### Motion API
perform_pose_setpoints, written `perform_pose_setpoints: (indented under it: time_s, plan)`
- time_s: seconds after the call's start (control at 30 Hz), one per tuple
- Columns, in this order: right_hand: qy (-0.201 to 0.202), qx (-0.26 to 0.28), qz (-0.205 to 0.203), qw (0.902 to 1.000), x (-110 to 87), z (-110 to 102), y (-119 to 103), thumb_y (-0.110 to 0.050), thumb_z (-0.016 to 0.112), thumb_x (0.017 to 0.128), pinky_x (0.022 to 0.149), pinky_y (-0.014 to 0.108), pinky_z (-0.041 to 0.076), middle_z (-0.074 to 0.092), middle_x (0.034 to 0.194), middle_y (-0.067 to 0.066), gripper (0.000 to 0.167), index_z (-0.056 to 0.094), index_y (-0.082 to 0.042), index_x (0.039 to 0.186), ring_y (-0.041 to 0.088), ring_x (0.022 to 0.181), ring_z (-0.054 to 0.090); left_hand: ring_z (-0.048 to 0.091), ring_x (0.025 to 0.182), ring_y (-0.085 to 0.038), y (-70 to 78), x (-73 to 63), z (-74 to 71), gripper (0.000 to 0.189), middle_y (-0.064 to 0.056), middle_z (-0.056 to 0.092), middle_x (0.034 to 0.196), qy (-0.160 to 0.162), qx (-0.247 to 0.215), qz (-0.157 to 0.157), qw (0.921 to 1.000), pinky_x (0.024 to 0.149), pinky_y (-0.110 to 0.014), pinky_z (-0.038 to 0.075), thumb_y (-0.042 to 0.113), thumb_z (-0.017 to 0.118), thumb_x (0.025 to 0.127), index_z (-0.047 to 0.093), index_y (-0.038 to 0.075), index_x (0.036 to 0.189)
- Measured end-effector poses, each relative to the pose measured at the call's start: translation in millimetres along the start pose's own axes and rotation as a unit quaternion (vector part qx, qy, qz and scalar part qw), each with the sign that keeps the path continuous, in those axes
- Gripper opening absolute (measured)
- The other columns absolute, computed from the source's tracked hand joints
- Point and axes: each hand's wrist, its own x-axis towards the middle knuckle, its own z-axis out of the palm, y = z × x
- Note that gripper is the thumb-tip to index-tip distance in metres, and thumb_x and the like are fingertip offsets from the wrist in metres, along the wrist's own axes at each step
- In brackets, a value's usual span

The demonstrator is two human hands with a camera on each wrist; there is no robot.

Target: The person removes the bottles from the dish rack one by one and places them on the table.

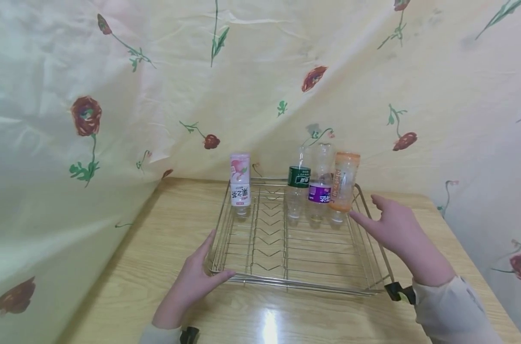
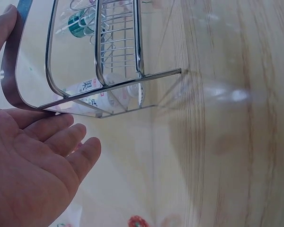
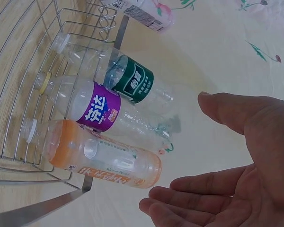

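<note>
A metal wire dish rack (image 1: 269, 279) holds several bottles standing cap-down along its back. At the left is a pink-and-white bottle (image 1: 240, 188). Toward the right stand a clear bottle with a green label (image 1: 299, 177), a clear bottle with a purple label (image 1: 320, 192) and an orange-tinted bottle (image 1: 345, 179). My left hand (image 1: 194, 277) is at the rack's front left corner, fingers extended and thumb apart; in the left wrist view its fingertips lie against or just beside the rim. Beside the orange-tinted bottle, my right hand (image 3: 241, 175) is spread, holding nothing.
The rack stands on a wood-grain table (image 1: 127, 286). Behind it and along both sides hangs a pale cloth (image 1: 252, 105) with printed red flowers. Dark wrist straps (image 1: 400, 292) show at both cuffs.
</note>
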Motion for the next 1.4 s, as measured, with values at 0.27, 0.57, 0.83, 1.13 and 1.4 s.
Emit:
perform_pose_setpoints:
  time_s: [0.27, 0.57, 0.83, 1.13, 1.4]
  plan:
    - [-0.005, 0.036, 0.019, 0.9992, 9.8, -1.8, -3.3, -0.062, 0.055, 0.098, 0.093, 0.067, 0.048, 0.045, 0.138, 0.043, 0.098, 0.037, 0.023, 0.142, 0.057, 0.120, 0.051, 0.029, 0.145, -0.041, 1.3, -1.1, 0.4, 0.112, -0.010, 0.026, 0.163, -0.004, -0.009, -0.016, 0.9998, 0.113, -0.062, 0.026, 0.046, 0.087, 0.078, 0.018, 0.027, 0.164]
    - [-0.013, 0.058, 0.048, 0.9971, 26.8, 4.3, 2.1, -0.057, 0.060, 0.098, 0.091, 0.065, 0.051, 0.045, 0.137, 0.045, 0.095, 0.037, 0.025, 0.140, 0.056, 0.119, 0.053, 0.028, 0.145, -0.040, 1.1, -2.1, -0.3, 0.113, -0.010, 0.025, 0.163, -0.006, -0.009, -0.017, 0.9998, 0.113, -0.060, 0.025, 0.051, 0.086, 0.078, 0.017, 0.025, 0.164]
    - [-0.020, 0.050, 0.063, 0.9965, 39.8, 9.5, 6.0, -0.059, 0.060, 0.097, 0.093, 0.065, 0.049, 0.047, 0.132, 0.046, 0.099, 0.034, 0.027, 0.140, 0.058, 0.119, 0.051, 0.028, 0.146, -0.039, 2.2, -1.8, -1.4, 0.116, -0.009, 0.025, 0.163, -0.008, -0.009, -0.015, 0.9998, 0.114, -0.058, 0.025, 0.061, 0.082, 0.076, 0.017, 0.025, 0.164]
    - [-0.016, 0.056, 0.082, 0.9950, 47.5, 11.2, 2.4, -0.060, 0.061, 0.095, 0.093, 0.065, 0.050, 0.048, 0.132, 0.046, 0.101, 0.034, 0.027, 0.139, 0.058, 0.119, 0.051, 0.028, 0.145, -0.040, 1.4, -2.5, -1.0, 0.112, -0.010, 0.025, 0.163, -0.002, -0.008, -0.014, 0.9999, 0.114, -0.060, 0.025, 0.045, 0.088, 0.078, 0.017, 0.027, 0.164]
    - [-0.018, 0.070, 0.097, 0.9926, 57.7, 18.2, 6.5, -0.051, 0.062, 0.097, 0.092, 0.064, 0.051, 0.048, 0.131, 0.045, 0.093, 0.034, 0.026, 0.140, 0.057, 0.118, 0.052, 0.028, 0.145, -0.040, 1.6, -4.2, -0.5, 0.112, -0.010, 0.026, 0.162, -0.001, -0.011, -0.008, 0.9999, 0.114, -0.059, 0.026, 0.048, 0.087, 0.078, 0.019, 0.023, 0.164]
